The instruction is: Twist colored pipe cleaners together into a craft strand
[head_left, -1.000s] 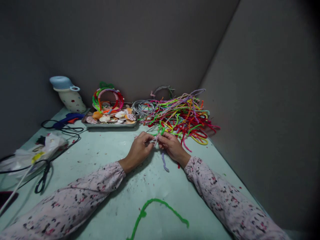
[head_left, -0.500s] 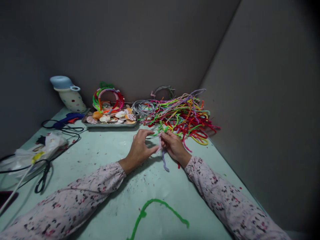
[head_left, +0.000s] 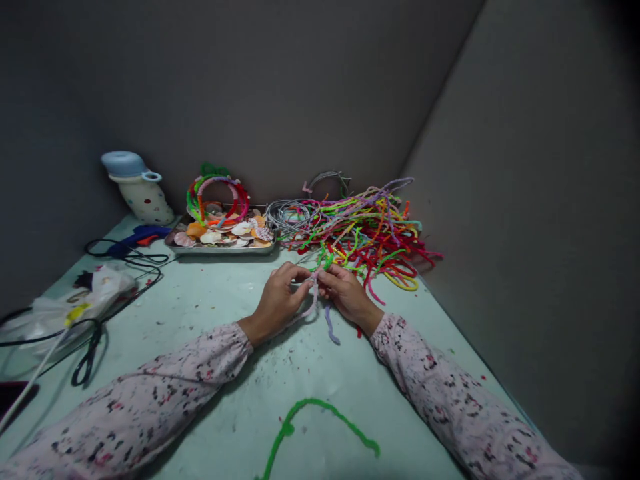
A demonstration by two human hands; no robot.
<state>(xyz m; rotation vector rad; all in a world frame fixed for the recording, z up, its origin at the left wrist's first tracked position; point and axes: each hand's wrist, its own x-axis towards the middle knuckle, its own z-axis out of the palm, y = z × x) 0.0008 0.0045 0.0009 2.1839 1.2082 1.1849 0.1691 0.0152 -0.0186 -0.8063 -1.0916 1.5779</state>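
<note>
Over the middle of the table my left hand (head_left: 281, 298) pinches a pale pink pipe cleaner (head_left: 314, 303) between thumb and forefinger. The pipe cleaner's loose end curves down below the fingers. Close beside it, my right hand (head_left: 345, 291) is closed on the same strand, and the fingertips of both hands nearly meet. A bit of bright green pipe cleaner (head_left: 327, 257) shows just beyond the right fingertips; whether it is joined to the pink one I cannot tell. Under the right hand a lilac pipe cleaner (head_left: 331, 327) pokes out onto the table.
A heap of coloured pipe cleaners (head_left: 370, 227) lies at the back right, next to coiled grey wire (head_left: 290, 217). A metal tray (head_left: 225, 251) holds seashells and wrapped hoops (head_left: 196, 200). A bottle (head_left: 143, 193), cables (head_left: 150, 267) and a plastic bag (head_left: 110, 283) stand left. A green pipe cleaner (head_left: 320, 401) lies in front.
My left hand has moved in to the right and closed from an open curve into a pinch on the pink pipe cleaner. Its loose end now bends toward the left. The right hand stays nearly in place.
</note>
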